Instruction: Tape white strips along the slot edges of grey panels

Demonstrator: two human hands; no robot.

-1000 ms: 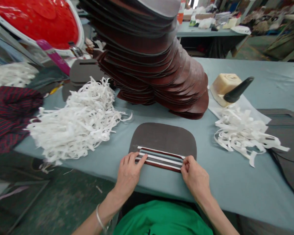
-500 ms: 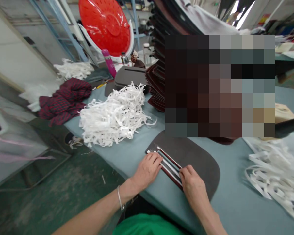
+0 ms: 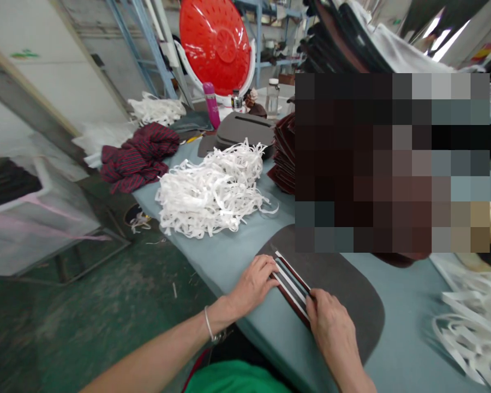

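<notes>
A dark grey panel with a rounded end lies on the blue-grey table cover. Near its edge closest to me is a long slot, bordered by white tape and brown edging. Along the near side of this slot runs a brown strip with white tape on it. My left hand has its fingers closed on the strip's far-left end, covering that end. My right hand is closed at the slot's other end, thumb and fingers pinching the strip's edge; the fingertips are partly hidden.
Heaped white tape lies left of the panel, with more white tape at right. Stacked brown pieces stand behind, partly covered by a pixelated patch. Farther back are a grey panel, a pink bottle and striped cloth.
The view has swung left, so everything sits farther right. My left hand has shifted over the strip's left end, which stuck out before. My right hand keeps its hold.
</notes>
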